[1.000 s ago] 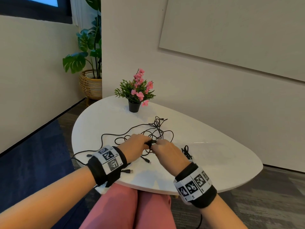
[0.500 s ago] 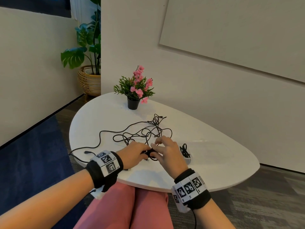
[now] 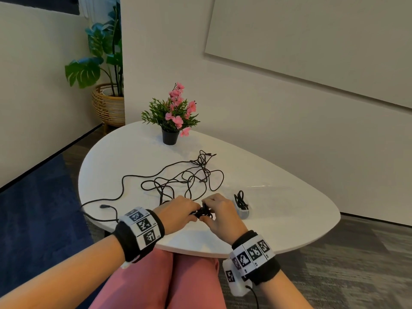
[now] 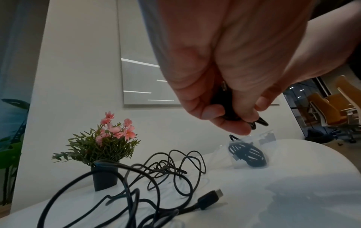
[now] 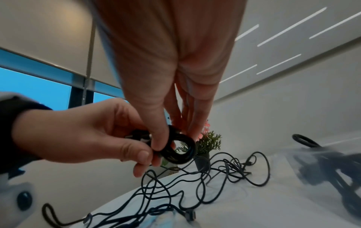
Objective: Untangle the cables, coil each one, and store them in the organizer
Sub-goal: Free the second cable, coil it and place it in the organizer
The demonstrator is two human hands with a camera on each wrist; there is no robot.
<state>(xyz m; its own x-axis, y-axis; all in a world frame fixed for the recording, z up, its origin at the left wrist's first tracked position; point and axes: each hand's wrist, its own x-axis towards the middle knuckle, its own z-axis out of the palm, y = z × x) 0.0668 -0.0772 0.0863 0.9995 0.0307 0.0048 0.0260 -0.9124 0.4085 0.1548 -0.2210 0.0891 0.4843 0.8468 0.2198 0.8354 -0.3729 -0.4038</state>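
A small tight coil of black cable (image 5: pixel 178 150) (image 3: pixel 204 212) hangs just above the white table's near edge, held between both hands. My left hand (image 3: pixel 178 211) (image 5: pixel 82 138) grips its plug end (image 4: pixel 226 106) with curled fingers. My right hand (image 3: pixel 219 214) pinches the coil's ring with thumb (image 5: pixel 156 123) and fingers. A tangle of black cables (image 3: pixel 178 181) (image 4: pixel 156 177) (image 5: pixel 195 192) lies spread on the table behind the hands. To the right stands a clear plastic organizer (image 3: pixel 244 211) (image 4: pixel 250 152) with one coiled black cable (image 3: pixel 240 199) inside.
A potted pink flower plant (image 3: pixel 171 121) stands at the back of the white table (image 3: pixel 289 208). One loose cable end with a plug (image 3: pixel 103 206) trails off the left edge. A wall runs behind the table; a large plant in a basket (image 3: pixel 107 103) stands on the floor.
Both hands have drawn nearer the front edge with the small coil between them. The right hand's fingers, spread half a second ago, now close on the coil.
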